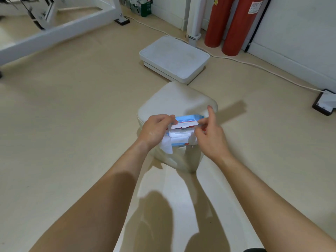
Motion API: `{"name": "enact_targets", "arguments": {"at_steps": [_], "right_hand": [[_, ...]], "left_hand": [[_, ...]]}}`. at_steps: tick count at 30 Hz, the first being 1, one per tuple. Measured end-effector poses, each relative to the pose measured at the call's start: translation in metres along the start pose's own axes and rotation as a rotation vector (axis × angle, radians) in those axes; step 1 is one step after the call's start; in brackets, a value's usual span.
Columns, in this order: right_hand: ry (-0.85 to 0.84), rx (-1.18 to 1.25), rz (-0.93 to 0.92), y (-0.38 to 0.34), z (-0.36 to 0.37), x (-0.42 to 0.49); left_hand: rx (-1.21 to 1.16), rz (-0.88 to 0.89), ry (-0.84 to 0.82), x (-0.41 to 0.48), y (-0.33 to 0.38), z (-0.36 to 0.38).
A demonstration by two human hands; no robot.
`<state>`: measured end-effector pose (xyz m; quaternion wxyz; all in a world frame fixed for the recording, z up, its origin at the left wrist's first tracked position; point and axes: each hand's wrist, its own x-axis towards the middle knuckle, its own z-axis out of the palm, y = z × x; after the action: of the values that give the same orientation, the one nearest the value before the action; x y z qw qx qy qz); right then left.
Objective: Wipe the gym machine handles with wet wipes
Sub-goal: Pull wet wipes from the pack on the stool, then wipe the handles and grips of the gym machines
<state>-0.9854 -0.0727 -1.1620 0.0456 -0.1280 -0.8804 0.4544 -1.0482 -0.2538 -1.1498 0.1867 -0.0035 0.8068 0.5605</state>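
Note:
A blue and white wet wipes pack lies on a white padded stool in the middle of the view. Its white flip lid stands raised. My left hand grips the pack's left end, thumb and fingers at the lid's left edge. A white wipe hangs out under that hand. My right hand pinches the lid's right edge, with the index finger sticking up. No machine handle is in view.
A white gym machine frame crosses the top left. A white scale platform sits behind the stool, with two red cylinders at the wall. A white cable runs along the beige floor to a black foot.

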Motion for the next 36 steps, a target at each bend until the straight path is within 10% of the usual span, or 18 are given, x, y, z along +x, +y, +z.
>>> {"name": "enact_targets", "arguments": {"at_steps": [8,16,20,25,36], "right_hand": [[-0.048,-0.719,-0.431,0.006,0.018,-0.012],[-0.278,-0.991,-0.321,-0.001,0.025,-0.025],[-0.345,-0.657,-0.114,-0.037,0.004,-0.020],[-0.109,0.567,0.388,-0.172,-0.063,-0.051],[-0.338,0.695,0.375,-0.361,-0.153,-0.138]], "left_hand": [[0.431,-0.010,-0.119,-0.006,-0.002,-0.006],[-0.103,-0.043,-0.097,-0.015,0.036,-0.044],[-0.326,-0.171,-0.228,-0.043,0.060,-0.056],[-0.614,-0.226,-0.337,-0.102,0.130,-0.088],[-0.782,-0.310,-0.262,-0.237,0.276,-0.182]]}}
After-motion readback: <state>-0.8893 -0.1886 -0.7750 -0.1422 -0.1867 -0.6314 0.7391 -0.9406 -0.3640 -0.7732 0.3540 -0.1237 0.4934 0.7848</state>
